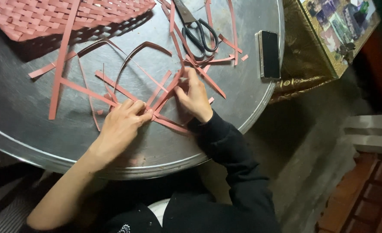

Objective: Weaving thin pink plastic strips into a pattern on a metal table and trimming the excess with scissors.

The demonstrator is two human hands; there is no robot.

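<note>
On the round metal table (242,108), near its front edge: left hand (122,123) flat, fingers pressing crossed pink strips (163,97); right hand (195,97) curled, pinching the same strips. Black scissors (197,30) and phone (269,54) well apart behind.

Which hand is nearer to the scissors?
The right hand. It lies just below the scissors, pressing pink strips; the left hand sits farther down and to the left.

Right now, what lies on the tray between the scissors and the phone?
In the head view, a few short pink strips lie between the scissors and the phone; the rest is bare metal tray.
</note>
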